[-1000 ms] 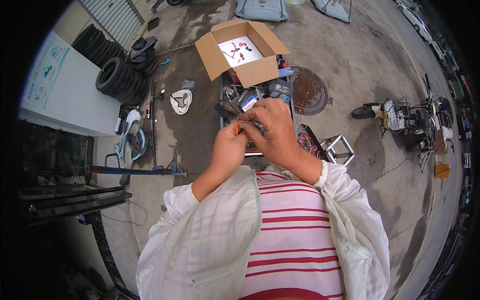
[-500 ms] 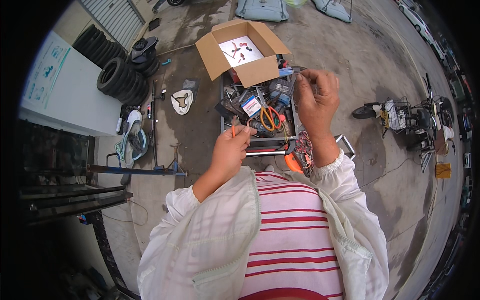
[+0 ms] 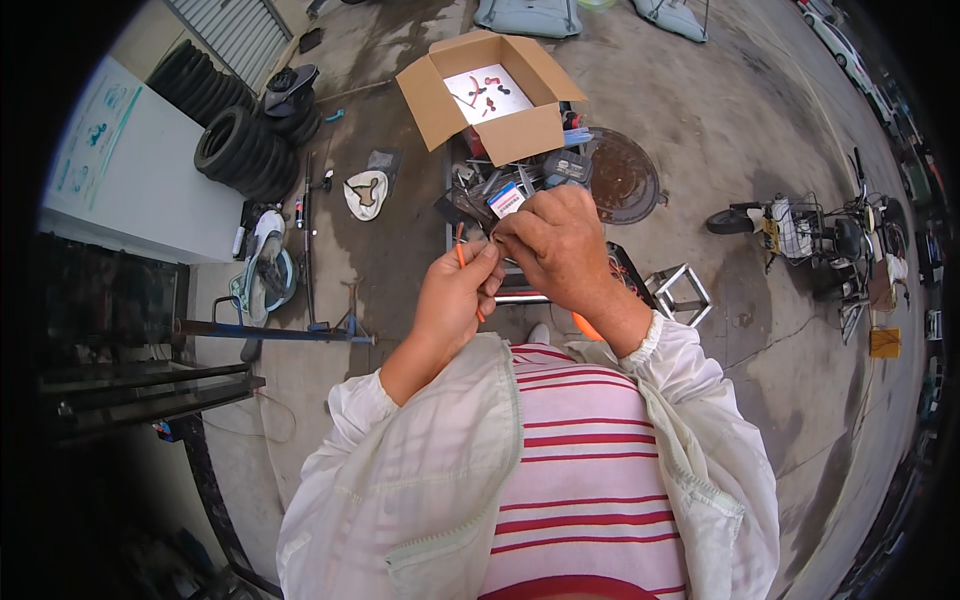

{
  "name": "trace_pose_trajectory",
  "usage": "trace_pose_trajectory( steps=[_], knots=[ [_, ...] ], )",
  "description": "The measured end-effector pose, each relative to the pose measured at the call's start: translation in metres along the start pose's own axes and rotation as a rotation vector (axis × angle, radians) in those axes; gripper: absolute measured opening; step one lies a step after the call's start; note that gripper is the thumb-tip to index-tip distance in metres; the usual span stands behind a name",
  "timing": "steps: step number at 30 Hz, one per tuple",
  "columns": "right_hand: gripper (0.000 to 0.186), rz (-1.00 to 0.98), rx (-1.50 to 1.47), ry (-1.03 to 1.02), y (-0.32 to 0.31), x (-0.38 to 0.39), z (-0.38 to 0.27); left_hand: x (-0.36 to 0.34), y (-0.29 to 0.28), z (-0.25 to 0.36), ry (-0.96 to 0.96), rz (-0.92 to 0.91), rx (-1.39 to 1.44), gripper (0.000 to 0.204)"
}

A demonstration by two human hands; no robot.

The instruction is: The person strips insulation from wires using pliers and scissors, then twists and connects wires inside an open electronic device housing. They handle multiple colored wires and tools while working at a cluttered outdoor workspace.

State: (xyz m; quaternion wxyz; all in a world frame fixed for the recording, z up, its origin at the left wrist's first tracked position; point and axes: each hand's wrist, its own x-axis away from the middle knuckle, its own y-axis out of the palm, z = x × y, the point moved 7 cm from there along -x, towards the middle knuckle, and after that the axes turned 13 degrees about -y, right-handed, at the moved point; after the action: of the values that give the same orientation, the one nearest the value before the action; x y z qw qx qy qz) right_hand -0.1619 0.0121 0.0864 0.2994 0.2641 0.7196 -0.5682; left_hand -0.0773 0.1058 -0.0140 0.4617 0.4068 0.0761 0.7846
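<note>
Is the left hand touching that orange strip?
Touching: the head view shows the left hand gripping the orange strip, which sticks out above and below.

The tool tray (image 3: 520, 298) supports the cardboard box (image 3: 521, 137) at its far end. On the box's near side, the tray holds a blue-and-white packet (image 3: 507, 200) and a dark case (image 3: 567, 167). The concrete ground (image 3: 740, 100) carries a round metal cover (image 3: 622, 178) right of the box, a motorbike (image 3: 825, 238) farther right, and stacked tyres (image 3: 245, 155) left of it.
</note>
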Motion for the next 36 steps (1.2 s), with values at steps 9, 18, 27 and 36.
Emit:
trace_pose_trajectory(
  steps=[9, 18, 27, 36],
  knots=[
    [0.047, -0.035, -0.093, -0.001, 0.021, -0.019, -0.045, 0.029, -0.042, 0.003, 0.119, 0.186, -0.176, 0.017],
    [0.045, -0.065, 0.001, -0.144, 0.06, -0.02, -0.103, 0.051, -0.081, -0.002, 0.189, 0.185, -0.051, 0.012],
    [0.023, -0.002, -0.035, -0.128, 0.079, -0.029, -0.132, 0.077, -0.104, -0.002, 0.131, 0.2, -0.052, 0.011],
    [0.011, -0.162, -0.567, 0.126, 0.109, -0.032, -0.122, 0.089, -0.114, -0.027, -0.126, -0.306, 0.009, 0.004]
  ],
)
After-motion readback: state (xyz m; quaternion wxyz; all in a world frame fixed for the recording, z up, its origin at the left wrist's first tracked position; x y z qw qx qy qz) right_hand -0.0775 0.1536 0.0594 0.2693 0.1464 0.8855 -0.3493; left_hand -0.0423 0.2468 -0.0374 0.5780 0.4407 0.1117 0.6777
